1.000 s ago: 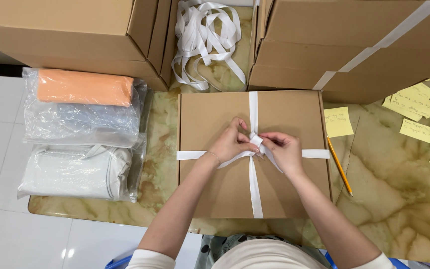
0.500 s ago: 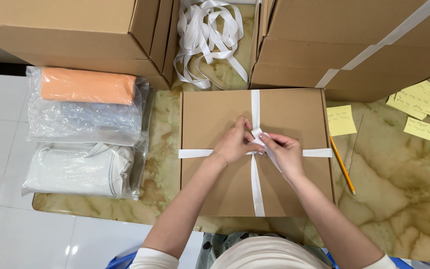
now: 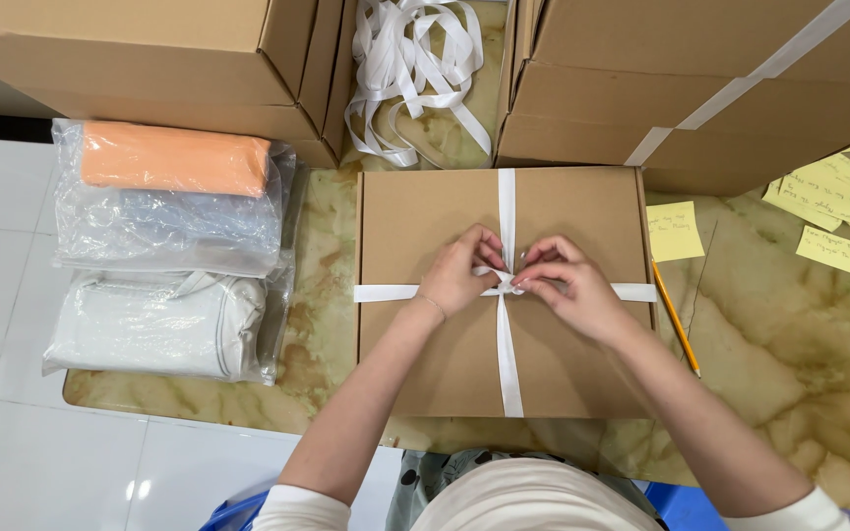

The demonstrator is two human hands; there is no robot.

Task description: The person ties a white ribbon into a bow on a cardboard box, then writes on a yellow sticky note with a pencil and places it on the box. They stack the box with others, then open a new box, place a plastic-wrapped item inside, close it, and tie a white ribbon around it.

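The flat brown box (image 3: 504, 295) lies in the middle of the marble table (image 3: 769, 393), with white ribbon (image 3: 507, 354) crossed over its lid. My left hand (image 3: 456, 277) and right hand (image 3: 568, 290) meet at the crossing, and each one pinches ribbon there. I think I am tying the knot now. Next I need a firm, even pull so it sits tight in the middle. A pencil (image 3: 676, 320) lies just beside the box, yellow notes (image 3: 674, 231) are near, and bagged clothes (image 3: 164, 251) sit on the left.
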